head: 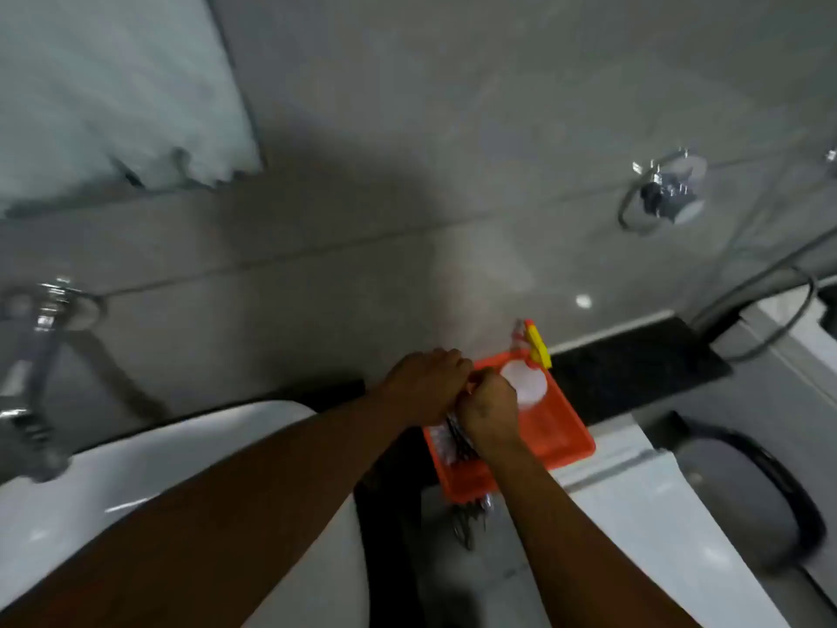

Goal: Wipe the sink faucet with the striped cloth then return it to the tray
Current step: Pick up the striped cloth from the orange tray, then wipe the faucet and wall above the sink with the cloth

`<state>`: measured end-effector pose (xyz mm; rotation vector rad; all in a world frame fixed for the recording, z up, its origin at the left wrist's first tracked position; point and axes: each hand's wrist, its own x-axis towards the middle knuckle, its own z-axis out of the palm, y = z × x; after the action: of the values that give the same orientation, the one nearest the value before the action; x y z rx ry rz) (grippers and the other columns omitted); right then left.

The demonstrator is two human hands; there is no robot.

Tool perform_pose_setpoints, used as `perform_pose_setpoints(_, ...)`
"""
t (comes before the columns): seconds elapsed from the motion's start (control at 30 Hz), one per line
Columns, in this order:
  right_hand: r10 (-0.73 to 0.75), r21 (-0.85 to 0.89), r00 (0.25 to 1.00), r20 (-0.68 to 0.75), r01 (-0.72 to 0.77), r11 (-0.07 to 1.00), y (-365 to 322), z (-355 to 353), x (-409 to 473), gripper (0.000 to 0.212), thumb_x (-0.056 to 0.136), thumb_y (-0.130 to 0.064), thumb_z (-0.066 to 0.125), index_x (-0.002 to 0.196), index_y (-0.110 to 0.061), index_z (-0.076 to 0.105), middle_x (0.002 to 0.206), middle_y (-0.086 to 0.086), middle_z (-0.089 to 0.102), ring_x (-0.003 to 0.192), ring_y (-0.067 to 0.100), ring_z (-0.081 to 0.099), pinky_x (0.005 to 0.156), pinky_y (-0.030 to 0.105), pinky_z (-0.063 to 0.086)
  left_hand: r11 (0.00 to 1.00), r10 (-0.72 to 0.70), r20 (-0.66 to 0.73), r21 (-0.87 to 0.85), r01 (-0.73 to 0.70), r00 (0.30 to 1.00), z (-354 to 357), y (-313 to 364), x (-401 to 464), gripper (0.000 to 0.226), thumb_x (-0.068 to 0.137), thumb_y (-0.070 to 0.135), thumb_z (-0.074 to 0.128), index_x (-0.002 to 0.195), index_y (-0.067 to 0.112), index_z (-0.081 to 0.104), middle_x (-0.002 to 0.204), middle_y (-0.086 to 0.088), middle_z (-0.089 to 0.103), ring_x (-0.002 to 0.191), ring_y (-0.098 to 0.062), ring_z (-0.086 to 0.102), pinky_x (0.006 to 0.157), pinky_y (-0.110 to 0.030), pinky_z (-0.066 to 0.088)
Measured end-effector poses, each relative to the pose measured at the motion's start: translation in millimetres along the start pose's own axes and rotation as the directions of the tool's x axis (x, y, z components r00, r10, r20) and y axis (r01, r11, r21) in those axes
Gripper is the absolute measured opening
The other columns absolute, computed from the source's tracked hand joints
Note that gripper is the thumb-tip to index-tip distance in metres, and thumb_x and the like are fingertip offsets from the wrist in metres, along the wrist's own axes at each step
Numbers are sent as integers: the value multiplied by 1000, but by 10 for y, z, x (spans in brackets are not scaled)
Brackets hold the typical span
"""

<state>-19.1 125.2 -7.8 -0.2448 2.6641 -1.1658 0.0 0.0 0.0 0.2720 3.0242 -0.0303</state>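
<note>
Both of my hands meet over the orange tray [566, 439] on the dark counter. My left hand [425, 387] and my right hand [491, 412] are closed on the striped cloth [457, 439], which hangs down from them across the tray. Its lower end [471, 518] dangles past the tray's near edge. The chrome faucet [31, 355] is mounted on the wall far to the left, above the white sink [149, 460]. The view is blurred.
A white spray bottle [525, 383] with a yellow trigger stands at the back of the tray. A chrome towel ring [661, 192] is on the tiled wall. A white appliance with a dark round door [743, 491] sits on the right. A mirror [113, 88] hangs at the upper left.
</note>
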Motion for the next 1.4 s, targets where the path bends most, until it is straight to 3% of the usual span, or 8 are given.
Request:
perform_pose_setpoints(0.2,292,-66,929,226,-284,957,1142,381,401,40,87,-22,68,116,3,61,117,20,67,109,35,63,94,39,50,969,-142,318,-151,198,937,986,33,671,26,89,25,55,106,9,65,115,-15,70,101,-33,66,86,-41,54)
perform_pose_setpoints(0.43,327,3,907,265,-340,940,1570,826,772,20,89,-34,58,85,-16,65,94,11,67,98,34,67,78,37,53,887,-273,359,-266,378,893,1721,-24,1103,38,90,37,57,109,5,65,115,-18,69,101,-34,65,89,-41,53)
perform_pose_setpoints(0.57,404,37,848,343,-442,896,1565,815,915,32,84,-22,68,100,5,66,86,14,70,79,26,69,61,29,55,788,-344,428,-352,505,836,1757,19,1111,36,88,33,59,114,8,65,122,-17,67,108,-33,63,94,-40,49)
perform_pose_setpoints(0.73,440,141,800,409,-532,835,1407,516,957,21,77,-19,79,66,-6,66,68,11,66,61,21,62,47,21,48,656,-322,503,-492,573,802,1408,-209,972,31,76,36,65,95,12,68,102,-11,70,97,-29,67,86,-38,56)
perform_pose_setpoints(0.9,257,266,859,442,-399,878,691,95,823,19,73,-20,80,87,-9,74,87,8,75,81,21,69,71,30,56,285,-306,447,-799,529,841,654,-546,480,20,90,20,68,107,11,67,112,-13,70,99,-20,64,86,-30,51)
perform_pose_setpoints(1.07,18,448,853,522,-293,845,-309,-201,465,29,82,-5,71,111,2,69,110,22,73,102,36,70,91,43,57,144,-398,366,-881,451,841,-225,-835,-232,39,93,16,65,130,7,59,132,-11,62,117,-25,61,105,-38,49)
perform_pose_setpoints(1.23,-149,521,708,690,-343,782,-1415,-305,-34,39,85,8,56,123,14,53,119,49,51,96,39,49,77,39,41,109,-571,309,-890,443,761,-1142,-1233,-1251,27,88,21,70,111,9,64,123,-15,67,99,-25,66,87,-34,56)
perform_pose_setpoints(1.4,-311,563,621,720,-259,785,-2554,-65,-536,39,86,10,57,123,1,60,114,25,68,97,35,65,82,41,58,272,-765,138,-815,511,629,-1885,-1748,-2414,34,75,41,80,64,16,60,61,-1,61,55,-14,58,45,-19,44)
